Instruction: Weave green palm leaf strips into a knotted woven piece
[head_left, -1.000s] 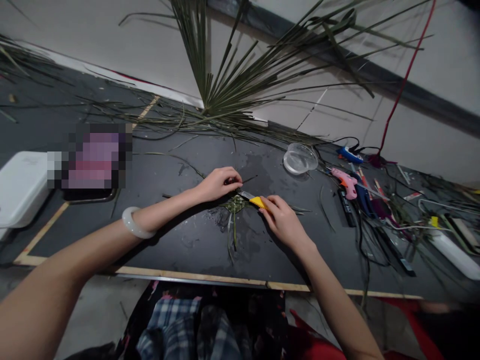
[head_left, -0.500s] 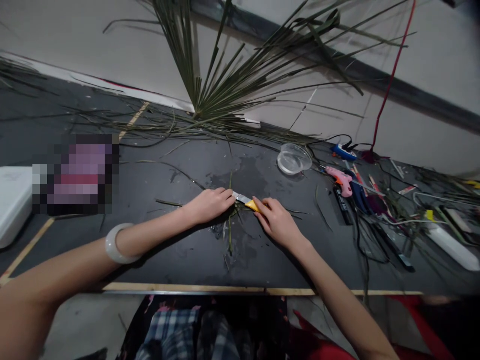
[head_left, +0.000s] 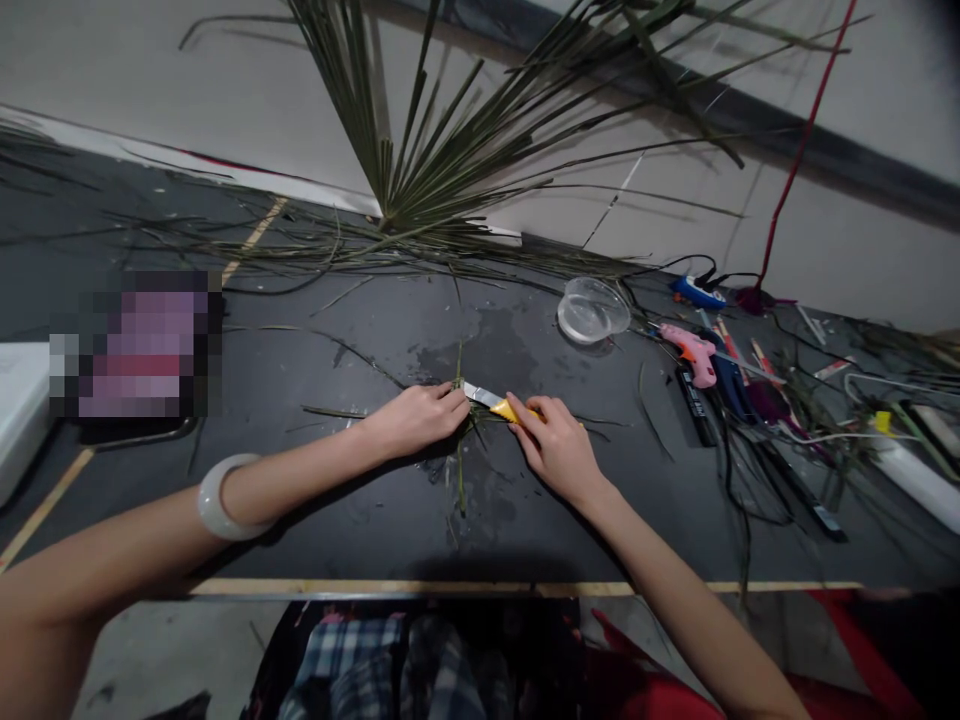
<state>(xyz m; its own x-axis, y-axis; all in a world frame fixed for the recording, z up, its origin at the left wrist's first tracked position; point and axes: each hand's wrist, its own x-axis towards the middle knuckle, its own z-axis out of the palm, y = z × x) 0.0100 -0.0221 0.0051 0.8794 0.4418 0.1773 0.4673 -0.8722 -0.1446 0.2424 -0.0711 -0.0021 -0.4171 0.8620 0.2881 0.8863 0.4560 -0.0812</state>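
In the head view my right hand (head_left: 556, 445) is closed round the yellow handle of a utility knife (head_left: 486, 395). The knife's metal blade points left and meets the fingertips of my left hand (head_left: 424, 420). That hand is closed, its fingers pinching green palm leaf strips (head_left: 460, 485) against the dark table. One strip runs up and down past the fingertips, and others stick out to the left and right. The exact spot where blade and strips meet is partly hidden by the fingers.
Behind stands a fan-shaped palm leaf (head_left: 386, 215) against the wall. A clear plastic bowl (head_left: 592, 312), a pink glue gun (head_left: 690, 352) and tangled cables lie to the right. A blurred-out device (head_left: 142, 345) and a white box (head_left: 22, 410) are at left.
The view has shifted slightly. My hands keep the same grip on the knife and the strips, with hardly any movement between them.
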